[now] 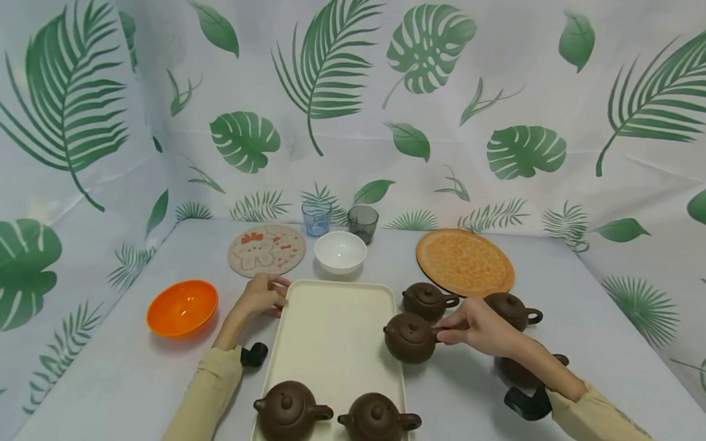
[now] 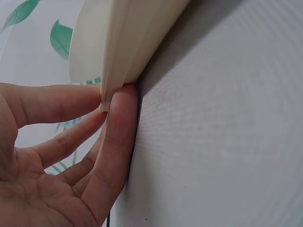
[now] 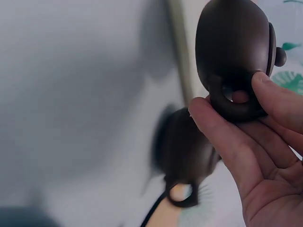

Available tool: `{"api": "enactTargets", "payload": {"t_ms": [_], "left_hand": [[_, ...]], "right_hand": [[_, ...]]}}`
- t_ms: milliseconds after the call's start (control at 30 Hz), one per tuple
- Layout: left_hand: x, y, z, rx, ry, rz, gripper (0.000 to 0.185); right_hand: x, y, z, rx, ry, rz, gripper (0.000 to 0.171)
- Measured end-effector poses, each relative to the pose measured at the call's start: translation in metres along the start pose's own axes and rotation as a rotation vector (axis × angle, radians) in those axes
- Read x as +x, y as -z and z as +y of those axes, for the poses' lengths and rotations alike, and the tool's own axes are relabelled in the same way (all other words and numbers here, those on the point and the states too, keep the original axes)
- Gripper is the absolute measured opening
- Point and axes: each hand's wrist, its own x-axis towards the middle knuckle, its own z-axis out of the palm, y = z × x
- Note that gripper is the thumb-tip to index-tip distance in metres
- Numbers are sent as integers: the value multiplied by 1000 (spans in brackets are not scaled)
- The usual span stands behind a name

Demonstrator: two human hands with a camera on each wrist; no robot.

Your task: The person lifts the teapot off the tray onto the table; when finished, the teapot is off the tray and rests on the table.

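A cream tray [image 1: 335, 333] lies in the middle of the table, with two brown teapots [image 1: 287, 413] [image 1: 377, 423] on its near end. My right hand [image 1: 445, 333] pinches the handle of a third teapot [image 1: 409, 338] at the tray's right edge. The right wrist view shows thumb and finger closed round that handle [image 3: 234, 106] and the pot's body [image 3: 232, 42] tilted. My left hand [image 1: 263, 296] holds the tray's far left rim. In the left wrist view the rim [image 2: 118, 56] sits between thumb and fingers [image 2: 120, 123].
Three more brown teapots [image 1: 425, 301] [image 1: 510, 310] [image 1: 519, 372] stand right of the tray, the last partly behind my forearm. At the back are an orange mat [image 1: 464, 262], white bowl [image 1: 340, 251], two glasses [image 1: 316, 217] [image 1: 362, 223], a cartoon coaster [image 1: 266, 249]. An orange bowl [image 1: 182, 307] sits left.
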Motion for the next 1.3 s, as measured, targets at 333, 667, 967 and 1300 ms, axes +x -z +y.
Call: {"api": "enactTargets", "payload": {"t_ms": [333,667,967,1300], "left_hand": [[-2,-1,-4,-17,-13,11,43],[-1,-2,-3,-15,-6,5,44],[-1,-2,-2,-14,-9,13,43],[-2,-2,0,-10,-10,19,43]], "right_hand": [[-21,3,23,-6,-46,11,17],[-20,1,31,48,-24,-19,16],[-20,3,32,-3,-51,-24,15],[-18,14,15,-110,-93,84,19]]}}
